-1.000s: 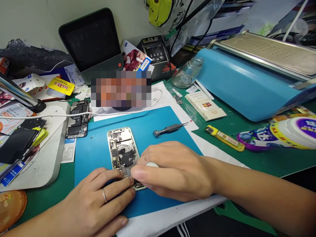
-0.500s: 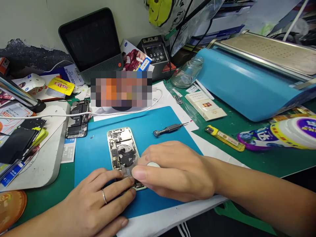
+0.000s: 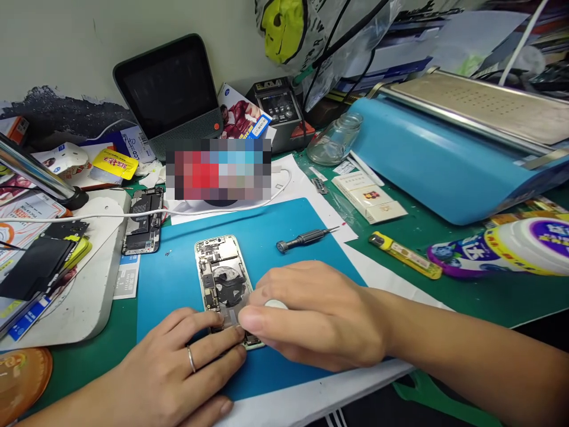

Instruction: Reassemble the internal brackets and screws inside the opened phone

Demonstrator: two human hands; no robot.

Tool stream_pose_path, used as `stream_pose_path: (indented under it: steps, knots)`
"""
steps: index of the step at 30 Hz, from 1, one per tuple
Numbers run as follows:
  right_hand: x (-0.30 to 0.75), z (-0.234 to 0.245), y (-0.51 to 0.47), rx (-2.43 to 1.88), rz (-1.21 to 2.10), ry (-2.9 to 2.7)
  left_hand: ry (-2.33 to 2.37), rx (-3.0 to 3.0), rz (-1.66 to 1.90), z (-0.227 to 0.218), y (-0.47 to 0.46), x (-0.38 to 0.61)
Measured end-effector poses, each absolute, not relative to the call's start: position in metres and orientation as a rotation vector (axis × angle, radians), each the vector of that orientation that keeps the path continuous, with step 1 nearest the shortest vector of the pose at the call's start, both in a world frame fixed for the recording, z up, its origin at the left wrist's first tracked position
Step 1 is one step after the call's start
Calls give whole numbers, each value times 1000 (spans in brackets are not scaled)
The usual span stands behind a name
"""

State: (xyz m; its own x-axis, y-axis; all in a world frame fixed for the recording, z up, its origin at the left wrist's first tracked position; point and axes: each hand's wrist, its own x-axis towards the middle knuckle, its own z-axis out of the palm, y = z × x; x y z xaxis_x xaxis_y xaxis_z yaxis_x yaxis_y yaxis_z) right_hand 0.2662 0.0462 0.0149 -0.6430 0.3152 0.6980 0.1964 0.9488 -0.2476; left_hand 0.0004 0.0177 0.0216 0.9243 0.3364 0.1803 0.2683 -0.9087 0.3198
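An opened phone (image 3: 227,268) lies on the blue mat (image 3: 169,279), its board, a round coil area and torn black film exposed. My left hand (image 3: 178,362), a ring on one finger, rests with its fingers stretched out over the phone's lower left edge. My right hand (image 3: 315,314) is closed above the phone's lower right part, around an object with a white rounded end (image 3: 275,304). Most of that object is hidden in the fist, so its kind does not show. The phone's lower end is partly covered by both hands. A dark screwdriver (image 3: 306,238) lies beyond my right hand.
Left stands a white base (image 3: 100,290) with phone parts; another opened phone (image 3: 143,220) lies beside it. A white cable (image 3: 200,210) crosses behind the mat. Right are a yellow cutter (image 3: 404,255), a white-and-purple bottle (image 3: 498,246), a glass jar (image 3: 335,139) and a blue machine (image 3: 422,154).
The whole view has shifted slightly, so things sit a little lower in the picture. Both hands keep nearly the same place and pose at the phone.
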Motion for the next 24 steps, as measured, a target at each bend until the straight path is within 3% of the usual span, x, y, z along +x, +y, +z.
stream_pose_path:
  steps: [24]
  knots:
    - [267, 17, 47, -379, 133, -2254, 431, 2823, 344, 21, 17, -2]
